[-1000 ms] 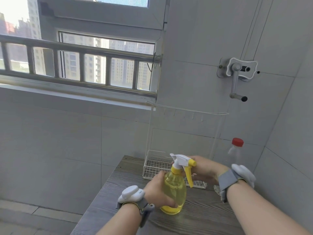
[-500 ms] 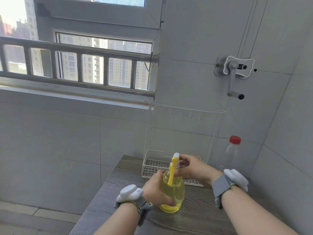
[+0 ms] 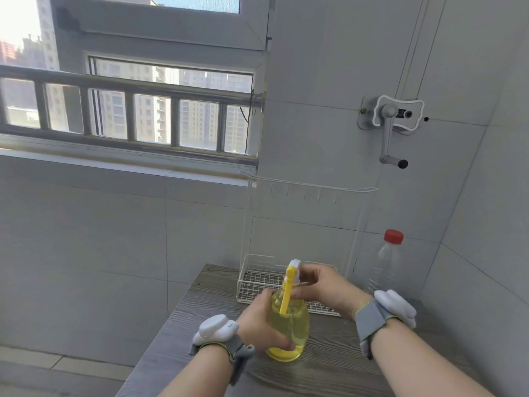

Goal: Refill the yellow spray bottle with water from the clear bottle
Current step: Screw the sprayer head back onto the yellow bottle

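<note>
Left hand [image 3: 262, 322] grips translucent yellow spray bottle [image 3: 289, 325], upright, lower centre; right hand [image 3: 320, 287] closed on white trigger head [image 3: 294, 272]. Red-capped clear plastic bottle [image 3: 385, 265] stands right, nearer right hand.

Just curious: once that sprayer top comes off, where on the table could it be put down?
Bare wood lies left of the yellow bottle, toward the table edge, and between the right hand and the clear bottle. The wire basket crowds the back.

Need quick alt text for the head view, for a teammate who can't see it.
Both hands work a yellow spray bottle standing on a grey wooden table: the left hand grips its body, the right hand its spray head. A red-capped clear bottle stands untouched by the wall.
</note>
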Tool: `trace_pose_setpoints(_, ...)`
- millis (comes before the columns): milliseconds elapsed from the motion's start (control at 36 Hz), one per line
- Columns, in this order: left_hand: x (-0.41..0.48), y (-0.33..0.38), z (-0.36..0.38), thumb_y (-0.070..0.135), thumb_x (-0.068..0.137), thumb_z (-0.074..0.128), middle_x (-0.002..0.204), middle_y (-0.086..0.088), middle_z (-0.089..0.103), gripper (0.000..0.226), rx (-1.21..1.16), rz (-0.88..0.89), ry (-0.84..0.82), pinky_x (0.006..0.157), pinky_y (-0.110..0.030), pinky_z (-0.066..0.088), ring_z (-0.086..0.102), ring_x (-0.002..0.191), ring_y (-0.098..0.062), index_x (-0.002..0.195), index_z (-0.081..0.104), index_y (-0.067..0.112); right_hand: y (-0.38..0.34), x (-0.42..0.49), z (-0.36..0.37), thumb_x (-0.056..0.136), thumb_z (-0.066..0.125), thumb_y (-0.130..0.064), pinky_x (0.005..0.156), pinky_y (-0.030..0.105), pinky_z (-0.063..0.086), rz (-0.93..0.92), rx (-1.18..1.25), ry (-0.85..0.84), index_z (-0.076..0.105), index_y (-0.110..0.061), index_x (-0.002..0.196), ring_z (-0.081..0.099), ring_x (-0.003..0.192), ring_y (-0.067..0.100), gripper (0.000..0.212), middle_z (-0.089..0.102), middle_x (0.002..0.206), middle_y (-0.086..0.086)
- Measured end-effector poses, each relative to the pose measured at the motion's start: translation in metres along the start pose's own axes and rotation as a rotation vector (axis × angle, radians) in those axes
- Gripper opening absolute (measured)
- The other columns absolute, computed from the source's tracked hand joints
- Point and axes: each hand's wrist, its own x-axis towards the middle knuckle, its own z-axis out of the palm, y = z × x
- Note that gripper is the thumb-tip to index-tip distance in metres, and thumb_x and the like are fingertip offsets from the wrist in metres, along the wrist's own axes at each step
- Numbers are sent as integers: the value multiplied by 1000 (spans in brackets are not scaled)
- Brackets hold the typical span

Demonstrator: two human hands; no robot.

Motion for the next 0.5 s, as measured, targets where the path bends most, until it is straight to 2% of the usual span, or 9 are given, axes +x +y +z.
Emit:
trace_pose_setpoints(83,0,1,0,46,40,86,117,16,53,99,13,0,3,94,-35,55,56,108,-7,127,40,36,4,0,4,75,77,0,93,40,54,-50,-24,49,69,-22,86,68,90,16,26,72,89,-3)
trace_pose_setpoints(278,-3,2,0,51,38,82,115,15,55,97,38,38,6,92,-33,55,57,106,-6,125,42,34,10,-6,14,74,80,-11,76,26,53,-121,-127,198,65,-25,81,61,74,4,22,66,78,-11)
trace_pose_setpoints(333,-4,4,0,52,38,83,116,16,55,98,63,46,11,93,-34,54,57,107,-6,126,42,34,11,-6,17,74,80,-12,75,26,53,-129,-153,243,64,-27,82,60,74,3,23,65,78,-11)
trace_pose_setpoints(444,-4,6,-5,43,48,92,121,17,55,101,105,43,-31,98,-32,51,56,112,-7,132,39,33,4,-8,15,77,77,-9,70,18,47,-110,-152,178,60,-29,80,57,73,0,27,63,78,-14)
trace_pose_setpoints(500,-2,7,-9,45,45,92,125,17,55,109,128,37,-74,101,-33,50,55,116,-9,138,36,34,-1,-9,12,79,75,-9,71,15,48,-88,-154,106,61,-29,83,59,78,0,25,64,82,-13)
